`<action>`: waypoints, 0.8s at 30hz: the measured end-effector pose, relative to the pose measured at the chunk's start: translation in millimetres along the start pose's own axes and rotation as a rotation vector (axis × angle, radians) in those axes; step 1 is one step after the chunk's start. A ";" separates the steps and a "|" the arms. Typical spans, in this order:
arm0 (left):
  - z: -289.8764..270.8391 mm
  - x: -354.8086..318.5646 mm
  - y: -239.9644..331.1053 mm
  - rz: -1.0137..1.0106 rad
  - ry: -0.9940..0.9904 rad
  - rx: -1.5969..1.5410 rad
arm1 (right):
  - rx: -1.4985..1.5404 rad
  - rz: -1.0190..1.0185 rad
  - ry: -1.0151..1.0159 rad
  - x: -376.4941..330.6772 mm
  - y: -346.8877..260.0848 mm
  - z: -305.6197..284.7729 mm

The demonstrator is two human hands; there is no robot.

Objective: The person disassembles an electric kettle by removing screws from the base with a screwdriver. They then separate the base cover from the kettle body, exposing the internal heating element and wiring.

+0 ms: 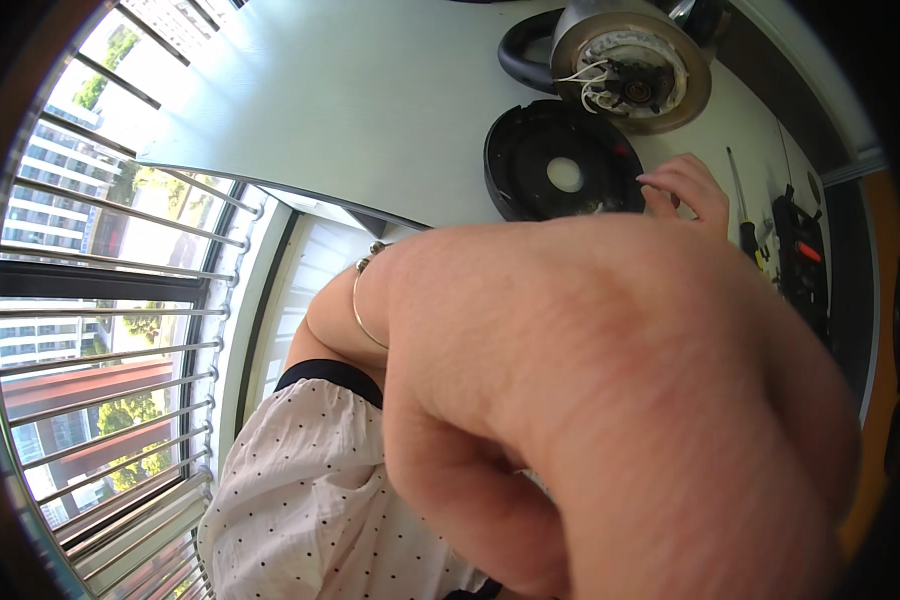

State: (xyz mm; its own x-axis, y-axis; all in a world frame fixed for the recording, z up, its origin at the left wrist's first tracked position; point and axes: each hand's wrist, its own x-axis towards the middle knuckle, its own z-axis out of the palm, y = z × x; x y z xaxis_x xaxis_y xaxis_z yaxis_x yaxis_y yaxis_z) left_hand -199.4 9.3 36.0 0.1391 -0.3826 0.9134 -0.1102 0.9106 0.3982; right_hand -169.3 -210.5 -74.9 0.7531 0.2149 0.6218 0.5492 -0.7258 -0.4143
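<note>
Close to the camera, my left hand (560,310) fills much of the lower view. A thin bracelet circles its wrist, and its fingers bend toward the lower edge, where their tips are out of sight. Further off, my right hand (697,192) shows beside a round black plastic base (530,180) with a pale disc in its middle. Its curved fingers are apart, with nothing visible between them. The right arm is hidden behind my left hand. Behind the base lies a metal kettle (692,75), its opened underside facing me with white wires hanging out.
On the right of the pale table (370,110) lie a screwdriver (747,230) with a black and yellow handle and a black tool (800,250) with a red part. To the left, a window (110,290) has metal bars. A dotted sleeve (310,480) shows at lower left.
</note>
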 end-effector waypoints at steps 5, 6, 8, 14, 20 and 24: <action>-12.4 1.2 10.7 -0.003 0.024 0.105 | 0.048 0.014 0.022 2.5 -11.4 -3.9; -15.0 1.2 15.6 -0.002 0.020 0.132 | 0.054 0.009 0.032 5.4 -13.6 -5.5; -16.1 1.0 21.1 -0.006 0.012 0.179 | 0.059 -0.004 0.036 5.8 -13.6 -5.6; -15.7 12.4 15.9 0.012 -0.020 0.224 | 0.018 0.000 0.092 -5.1 2.4 -10.5; -1.2 21.8 31.7 0.052 -0.019 0.342 | 0.030 -0.037 0.093 2.5 2.4 -5.2; 4.7 26.2 32.1 0.096 -0.027 0.368 | -0.030 -0.043 0.108 -4.6 5.8 -7.5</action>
State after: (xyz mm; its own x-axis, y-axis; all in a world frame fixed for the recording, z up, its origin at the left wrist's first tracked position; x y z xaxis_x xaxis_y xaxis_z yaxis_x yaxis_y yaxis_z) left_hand -203.9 27.8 73.1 0.0860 -0.3066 0.9480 -0.4680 0.8275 0.3101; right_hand -172.3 -220.6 -75.2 0.6846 0.1761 0.7074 0.5679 -0.7372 -0.3660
